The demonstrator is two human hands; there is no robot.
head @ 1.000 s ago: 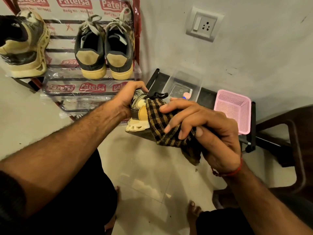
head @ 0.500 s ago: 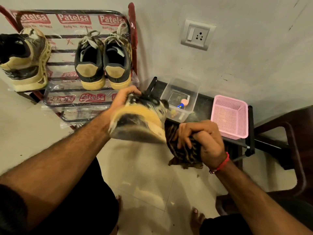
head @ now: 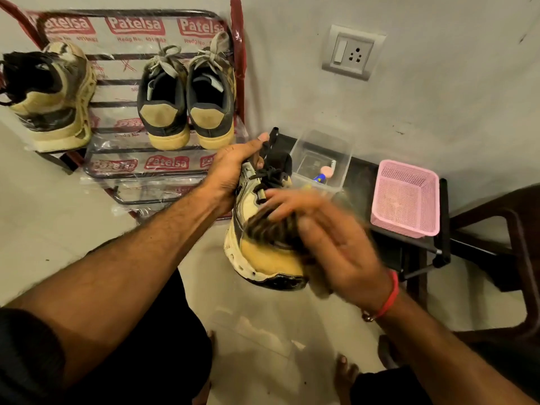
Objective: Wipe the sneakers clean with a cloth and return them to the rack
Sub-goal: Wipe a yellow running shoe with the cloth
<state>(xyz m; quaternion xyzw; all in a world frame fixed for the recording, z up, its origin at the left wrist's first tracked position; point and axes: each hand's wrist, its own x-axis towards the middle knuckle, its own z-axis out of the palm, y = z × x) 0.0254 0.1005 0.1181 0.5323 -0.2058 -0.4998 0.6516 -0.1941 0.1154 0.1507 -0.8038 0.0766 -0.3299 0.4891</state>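
**Sneaker wiped in hand, rack to the upper left**

The right hand (head: 330, 235) is seen motion-blurred, fingers extended and fairly flat, pressed over a dark checked cloth (head: 271, 229) against the upper of the held sneaker (head: 263, 258). Whether the thumb is hooked round the cloth cannot be told through the blur. The left hand (head: 233, 171) is wrapped round the collar end of the same sneaker, fingers curled at the laces, thumb hidden.

The sneaker is held clear of the floor between the two hands, its long axis running from the collar, up and away, down to the toe, which points toward the wearer. The wiped patch lies directly under the right fingers. The rack (head: 163, 168) lies up and left of the sneaker; the left hand is the nearer to it, so the return is judged to fall to that hand.

Count: four sneakers in all. One is in hand; its likely mate (head: 49, 97) is set at the left of the rack; a dark pair (head: 187, 106) is set heels-out beside it. One cloth. Two hands, both engaged. One pink basket (head: 406, 197) and one clear box (head: 321, 159) are noted on a low black stand (head: 362, 176) to the right.
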